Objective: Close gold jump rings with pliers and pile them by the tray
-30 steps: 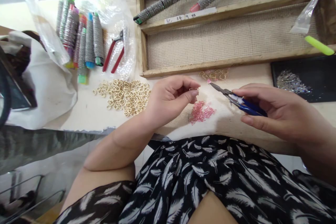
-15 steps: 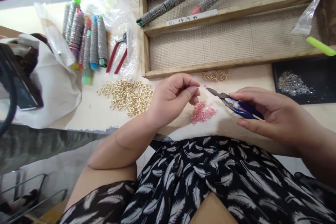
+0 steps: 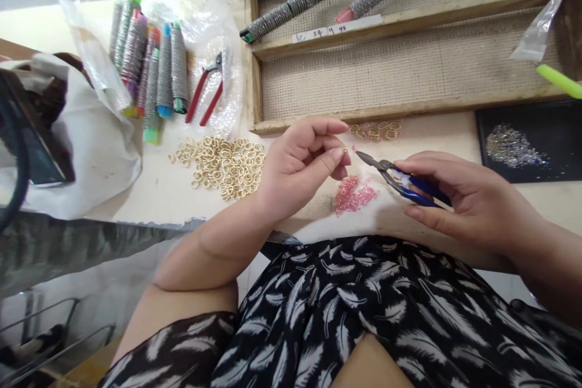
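Note:
My left hand (image 3: 304,167) is pinched closed above the table, with a tiny gold piece (image 3: 345,150) at the thumb tip; it looks like part of a ring, but most is hidden by the fingers. In my right hand (image 3: 468,200) are blue-handled pliers (image 3: 395,179), their jaws pointing left. The jaw tips are close to the left fingertips, beside a small pink bead (image 3: 354,149). Below the jaws lies a heap of pink beads (image 3: 352,195). Left of my left hand spreads a pile of gold rings (image 3: 227,163). Several larger gold rings (image 3: 377,130) lie behind the hands.
A wooden mesh tray (image 3: 364,112) holds silver-wrapped rods (image 3: 291,9). Red-handled pliers (image 3: 207,88) rest on plastic at the left, near more wrapped rods (image 3: 163,79). A black tray (image 3: 555,145) of clear glittering bits stands at right. A white bag (image 3: 100,151) sits far left.
My left index finger has lifted and straightened away from the thumb, so the gold piece shows more. The pliers have shifted slightly left. The whole view has moved a little.

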A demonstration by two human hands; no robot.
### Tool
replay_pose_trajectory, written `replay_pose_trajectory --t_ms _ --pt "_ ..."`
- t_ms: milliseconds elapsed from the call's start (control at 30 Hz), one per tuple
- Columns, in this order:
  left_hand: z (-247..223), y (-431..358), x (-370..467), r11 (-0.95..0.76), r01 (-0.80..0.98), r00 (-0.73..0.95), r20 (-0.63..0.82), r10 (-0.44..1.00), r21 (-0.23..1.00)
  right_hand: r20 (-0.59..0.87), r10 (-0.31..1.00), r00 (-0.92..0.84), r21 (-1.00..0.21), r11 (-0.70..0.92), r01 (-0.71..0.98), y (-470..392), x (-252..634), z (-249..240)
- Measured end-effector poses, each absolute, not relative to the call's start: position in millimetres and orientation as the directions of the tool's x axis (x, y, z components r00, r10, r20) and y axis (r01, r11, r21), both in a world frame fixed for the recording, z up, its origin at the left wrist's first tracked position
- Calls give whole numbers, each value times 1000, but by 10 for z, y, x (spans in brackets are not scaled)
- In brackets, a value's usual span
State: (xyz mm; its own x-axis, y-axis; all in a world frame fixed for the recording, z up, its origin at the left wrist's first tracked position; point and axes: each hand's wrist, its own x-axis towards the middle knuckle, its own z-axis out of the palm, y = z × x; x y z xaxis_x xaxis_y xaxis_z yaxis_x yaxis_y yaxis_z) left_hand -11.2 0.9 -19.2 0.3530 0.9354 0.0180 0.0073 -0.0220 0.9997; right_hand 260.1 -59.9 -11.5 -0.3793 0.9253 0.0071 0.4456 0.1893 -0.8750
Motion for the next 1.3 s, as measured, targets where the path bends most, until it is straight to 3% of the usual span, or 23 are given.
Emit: replay_pose_trajectory --t_ms 733,1300 --pt "-102 41 -47 313 -264 440 -175 881 912 210 848 -486 -774 448 448 -537 2576 -157" --pt "8 69 -21 555 -231 453 -416 788 800 257 809 -529 -675 542 501 -546 2621 -184"
